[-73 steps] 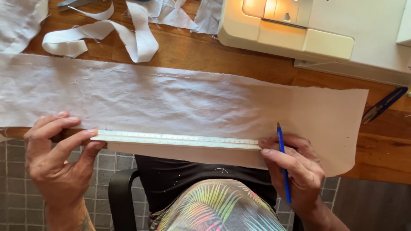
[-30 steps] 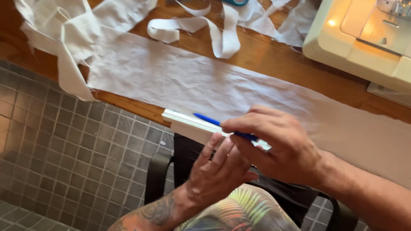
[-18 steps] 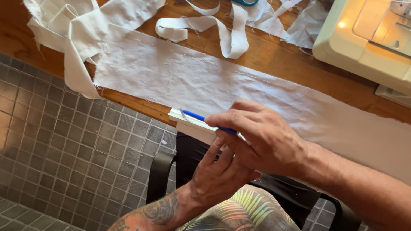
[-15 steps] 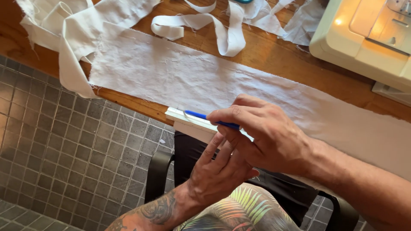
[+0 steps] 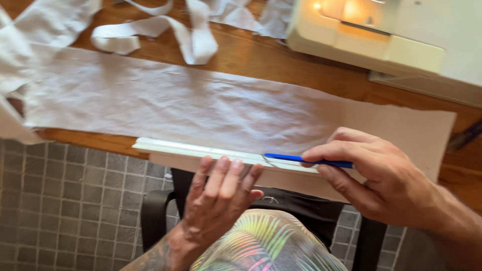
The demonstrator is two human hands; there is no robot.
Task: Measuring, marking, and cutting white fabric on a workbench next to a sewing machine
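White cloth (image 5: 191, 108) lies in a long strip across the wooden table (image 5: 261, 60), its near edge hanging just over the table's front. A pale ruler (image 5: 201, 150) rests flat along that edge. The left hand (image 5: 216, 200) comes up from below, fingers together and straight, their tips pressing on the ruler near its middle; it clamps nothing, only bears down. The right hand (image 5: 381, 175) is just to the right, closed on a blue pen (image 5: 306, 159), pinched between thumb and forefinger. The pen lies nearly level, pointing left, its tip touching the cloth at the ruler's upper edge, just above the left fingertips. The ruler's right end runs under the pen toward the right hand.

Behind the cloth, loose white strips (image 5: 150, 35) curl on the table, and a cream sewing machine (image 5: 381, 35) stands at the far right with its lamp lit. Below the table edge show a grey tiled floor (image 5: 65, 200), a black chair (image 5: 155, 221) and bright patterned shorts (image 5: 271, 246).
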